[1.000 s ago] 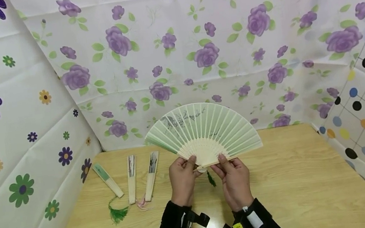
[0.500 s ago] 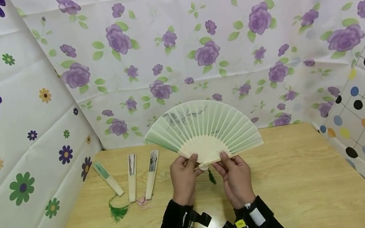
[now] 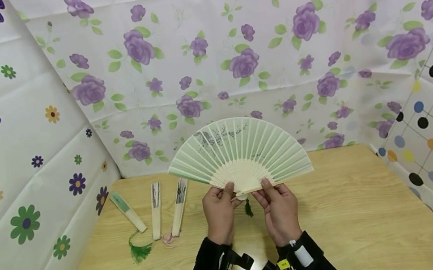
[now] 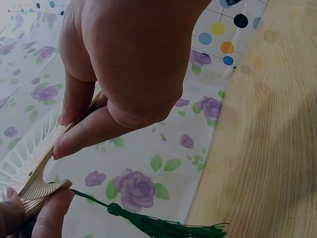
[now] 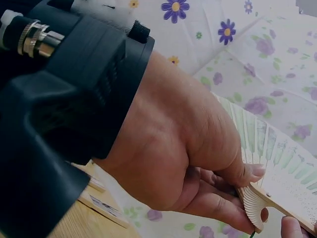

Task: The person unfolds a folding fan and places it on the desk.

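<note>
A pale green folding fan [image 3: 238, 150] is spread wide above the table, with dark branch artwork on its leaf. My left hand [image 3: 219, 213] pinches the fan near its pivot end, thumb in front. Thumb and fingers of my right hand [image 3: 282, 214] pinch the outer stick on the right side. In the left wrist view, the right hand [image 4: 133, 64] grips that stick, and a dark green tassel [image 4: 163, 224] hangs from the pivot end. In the right wrist view, the left hand [image 5: 183, 144] holds the pivot end; only a fingertip or so of the right shows.
Three folded fans lie on the left of the wooden table [image 3: 353, 226]: one with a green tassel [image 3: 140, 251], a middle fan [image 3: 157, 212] and a right fan [image 3: 180, 209], with a pink tassel [image 3: 169, 240] between the latter two. Patterned cloth surrounds the table.
The fan's left edge has swung slightly outward, so it is spread a little wider and sits slightly higher. Both hands keep their grip and have barely moved.
</note>
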`<state>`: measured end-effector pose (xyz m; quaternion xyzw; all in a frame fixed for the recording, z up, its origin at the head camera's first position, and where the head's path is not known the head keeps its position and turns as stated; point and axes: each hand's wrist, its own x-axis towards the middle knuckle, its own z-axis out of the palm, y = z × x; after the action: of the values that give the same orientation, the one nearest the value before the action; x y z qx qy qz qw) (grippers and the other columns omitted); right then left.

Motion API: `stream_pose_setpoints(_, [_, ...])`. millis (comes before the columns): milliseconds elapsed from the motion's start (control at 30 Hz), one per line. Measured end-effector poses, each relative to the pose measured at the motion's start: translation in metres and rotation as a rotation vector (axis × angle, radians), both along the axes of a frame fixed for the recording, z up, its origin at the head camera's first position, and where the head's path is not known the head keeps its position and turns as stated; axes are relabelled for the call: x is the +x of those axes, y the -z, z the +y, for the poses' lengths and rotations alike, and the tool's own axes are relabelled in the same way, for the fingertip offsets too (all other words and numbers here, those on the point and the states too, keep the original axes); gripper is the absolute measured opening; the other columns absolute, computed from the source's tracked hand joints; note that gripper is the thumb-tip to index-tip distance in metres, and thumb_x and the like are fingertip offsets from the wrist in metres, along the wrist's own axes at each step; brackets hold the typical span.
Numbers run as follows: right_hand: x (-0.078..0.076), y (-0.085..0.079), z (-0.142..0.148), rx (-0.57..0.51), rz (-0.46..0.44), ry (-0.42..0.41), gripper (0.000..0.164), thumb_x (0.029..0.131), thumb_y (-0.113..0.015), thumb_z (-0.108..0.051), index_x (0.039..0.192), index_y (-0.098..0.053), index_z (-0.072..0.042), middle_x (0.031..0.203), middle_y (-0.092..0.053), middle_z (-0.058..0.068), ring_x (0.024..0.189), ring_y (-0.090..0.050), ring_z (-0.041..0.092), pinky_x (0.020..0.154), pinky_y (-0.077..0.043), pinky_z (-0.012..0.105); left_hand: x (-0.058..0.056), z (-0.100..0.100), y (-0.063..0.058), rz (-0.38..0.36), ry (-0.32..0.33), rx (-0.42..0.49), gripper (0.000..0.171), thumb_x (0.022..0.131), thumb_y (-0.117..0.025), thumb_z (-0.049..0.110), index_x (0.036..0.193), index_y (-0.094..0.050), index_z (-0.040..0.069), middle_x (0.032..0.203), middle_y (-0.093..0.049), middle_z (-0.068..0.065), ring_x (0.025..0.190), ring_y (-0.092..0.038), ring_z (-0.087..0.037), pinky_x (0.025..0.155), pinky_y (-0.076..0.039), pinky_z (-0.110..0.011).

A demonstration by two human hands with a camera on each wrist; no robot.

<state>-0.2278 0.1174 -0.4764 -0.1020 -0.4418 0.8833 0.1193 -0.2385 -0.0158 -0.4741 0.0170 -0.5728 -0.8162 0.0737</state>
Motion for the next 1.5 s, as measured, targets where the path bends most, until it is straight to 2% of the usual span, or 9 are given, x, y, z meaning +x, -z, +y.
stream_pose_setpoints(167, [0.0,-0.004,-0.002,-0.057,-0.019,0.005,0.032,0.118,-0.063,-0.012,0.146,-0.066,0.004,0.116,-0.081,0.002,0.102,-0.083,0.01,0.096,-0.069,0.022,-0.001,0.003,0.0,0.006,-0.03,0.023,0.025,0.115,-0.067,0.005,0.134,-0.074,-0.009,0.112,-0.08,-0.018,0.097,-0.08,-0.014,0.083,-0.073,-0.029])
stream_pose_setpoints(300, [0.002,-0.009,-0.005,-0.136,-0.044,0.01,0.031,0.119,-0.062,-0.013,0.145,-0.066,0.003,0.115,-0.082,0.002,0.104,-0.084,0.009,0.098,-0.067,0.021,-0.001,0.006,-0.002,0.026,-0.059,0.045,0.024,0.115,-0.067,0.004,0.133,-0.074,-0.01,0.108,-0.078,-0.014,0.097,-0.079,-0.014,0.084,-0.073,-0.03])
stream_pose_setpoints(433, [0.003,-0.012,-0.006,-0.165,-0.042,0.008,0.031,0.118,-0.062,-0.014,0.144,-0.064,0.004,0.114,-0.081,0.003,0.103,-0.084,0.009,0.099,-0.067,0.02,-0.001,0.009,-0.002,0.043,-0.081,0.053,0.023,0.115,-0.067,0.004,0.132,-0.073,-0.011,0.104,-0.077,-0.011,0.096,-0.078,-0.014,0.085,-0.073,-0.029])
stream_pose_setpoints(600, [0.001,-0.009,-0.004,-0.131,-0.032,-0.006,0.029,0.117,-0.065,-0.013,0.141,-0.066,0.004,0.115,-0.08,0.003,0.102,-0.084,0.009,0.099,-0.067,0.022,0.002,0.008,-0.002,0.041,-0.093,0.047,0.025,0.116,-0.066,0.005,0.135,-0.073,-0.01,0.108,-0.078,-0.014,0.097,-0.079,-0.014,0.084,-0.073,-0.03])
stream_pose_setpoints(867, [-0.003,-0.002,0.002,-0.047,0.043,-0.04,0.033,0.116,-0.068,-0.01,0.145,-0.068,0.005,0.124,-0.081,0.004,0.111,-0.085,0.014,0.102,-0.068,0.028,0.008,0.002,-0.001,0.046,-0.056,0.007,0.03,0.117,-0.063,0.007,0.143,-0.071,-0.006,0.123,-0.079,-0.025,0.103,-0.082,-0.014,0.088,-0.073,-0.033])
stream_pose_setpoints(1000, [-0.002,-0.002,0.001,-0.054,0.041,-0.033,0.032,0.116,-0.067,-0.008,0.144,-0.066,0.008,0.123,-0.08,0.003,0.109,-0.085,0.013,0.1,-0.068,0.025,0.009,0.003,-0.002,0.049,-0.068,0.019,0.029,0.118,-0.064,0.009,0.141,-0.071,-0.007,0.116,-0.079,-0.019,0.102,-0.081,-0.013,0.09,-0.073,-0.033])
stream_pose_setpoints(1200, [0.002,-0.007,-0.005,-0.114,-0.038,-0.007,0.031,0.119,-0.061,-0.011,0.144,-0.059,0.006,0.119,-0.076,0.003,0.103,-0.082,0.008,0.1,-0.066,0.019,0.008,0.008,-0.001,0.036,-0.086,0.092,0.02,0.116,-0.066,0.007,0.125,-0.073,-0.009,0.099,-0.072,-0.003,0.097,-0.077,-0.014,0.09,-0.073,-0.033])
stream_pose_setpoints(1300, [0.004,-0.009,-0.007,-0.149,-0.061,-0.001,0.032,0.119,-0.06,-0.013,0.146,-0.057,0.006,0.118,-0.075,0.003,0.103,-0.081,0.007,0.101,-0.065,0.018,0.007,0.01,0.0,0.029,-0.102,0.104,0.019,0.116,-0.066,0.008,0.124,-0.074,-0.008,0.098,-0.072,-0.002,0.095,-0.076,-0.014,0.088,-0.072,-0.03])
stream_pose_setpoints(1500, [0.006,-0.008,-0.007,-0.128,-0.07,0.003,0.037,0.12,-0.058,-0.014,0.153,-0.057,0.002,0.121,-0.076,0.0,0.107,-0.079,0.006,0.105,-0.064,0.019,0.006,0.012,0.001,0.023,-0.1,0.117,0.023,0.116,-0.066,0.007,0.13,-0.074,-0.009,0.099,-0.074,-0.003,0.095,-0.076,-0.012,0.086,-0.072,-0.027])
